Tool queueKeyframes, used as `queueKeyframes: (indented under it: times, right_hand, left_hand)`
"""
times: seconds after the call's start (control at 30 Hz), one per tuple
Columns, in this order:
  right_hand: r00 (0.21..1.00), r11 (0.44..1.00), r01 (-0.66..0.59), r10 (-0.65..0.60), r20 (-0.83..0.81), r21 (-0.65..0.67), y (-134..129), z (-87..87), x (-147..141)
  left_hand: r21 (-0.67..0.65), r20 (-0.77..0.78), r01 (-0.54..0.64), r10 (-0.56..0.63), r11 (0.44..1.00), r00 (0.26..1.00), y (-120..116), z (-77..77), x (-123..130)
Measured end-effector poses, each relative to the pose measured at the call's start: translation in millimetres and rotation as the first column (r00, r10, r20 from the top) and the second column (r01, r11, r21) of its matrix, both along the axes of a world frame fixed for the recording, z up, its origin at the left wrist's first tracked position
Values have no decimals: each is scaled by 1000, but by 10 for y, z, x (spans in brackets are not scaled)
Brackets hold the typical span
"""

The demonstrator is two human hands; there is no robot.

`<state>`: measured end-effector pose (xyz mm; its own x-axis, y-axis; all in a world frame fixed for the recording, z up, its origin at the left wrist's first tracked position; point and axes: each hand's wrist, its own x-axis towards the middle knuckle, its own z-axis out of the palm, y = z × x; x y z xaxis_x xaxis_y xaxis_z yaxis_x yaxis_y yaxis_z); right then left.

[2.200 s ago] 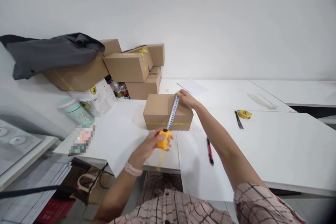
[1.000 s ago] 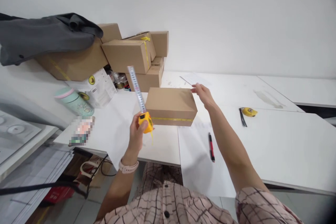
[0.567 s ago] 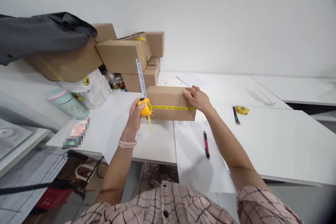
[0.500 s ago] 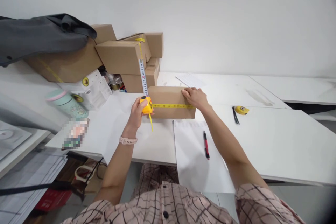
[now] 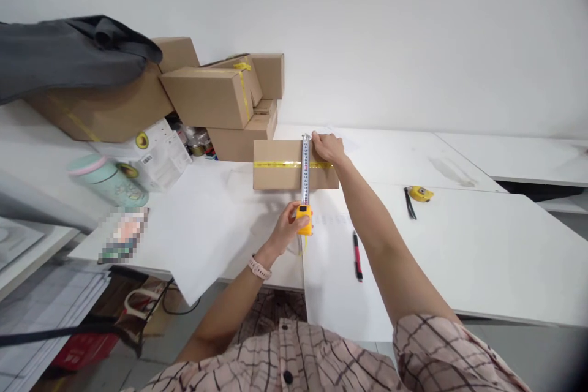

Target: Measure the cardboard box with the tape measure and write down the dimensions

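Note:
A small cardboard box with yellow tape along it lies on the white table in front of me. My left hand is closed around a yellow tape measure, just on the near side of the box. Its metal blade runs out away from me across the box, the hooked end near the far edge. A thin yellow strap dangles below the case. My right hand grips the box at its far right, fingers curled over the edge beside the blade's end; some fingertips are hidden.
Paper with a red and black pen lies at the near edge. Another yellow tape measure rests to the right. Stacked cardboard boxes, a mint bottle and a dark grey bag stand at the left.
My left hand has carried the tape measure right and toward me, and its blade, upright at the box's left end before, now lies across the box. My right hand has shifted slightly left and away.

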<state>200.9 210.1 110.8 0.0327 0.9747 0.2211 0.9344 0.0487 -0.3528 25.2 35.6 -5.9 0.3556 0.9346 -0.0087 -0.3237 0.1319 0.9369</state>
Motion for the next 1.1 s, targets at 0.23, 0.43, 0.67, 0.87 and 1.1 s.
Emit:
queueKeyframes:
  times: [0.23,0.43,0.67,0.87,1.1]
  right_hand:
    - [999,1000,-8,9,-42,20,14,-37,-5]
    - [998,998,8,-4,-70,63,13,-35,-41]
    - [998,997,11,-7,-69,71,5,-36,-33]
    - [997,994,8,0,-79,106,22,-81,-22]
    - [999,987,39,-35,-29,158,-35,-125,-77]
  left_hand:
    - [-12,16,22,-22,1000,1000,-77,-88,125]
    - [-3,-8,29,-29,1000,1000,-63,-185,162]
    - [78,-79,14,-8,997,997,38,-355,130]
    - [67,-103,44,-37,997,994,82,-441,108]
    - [-82,68,90,-85,993,994,-154,-150,-57]
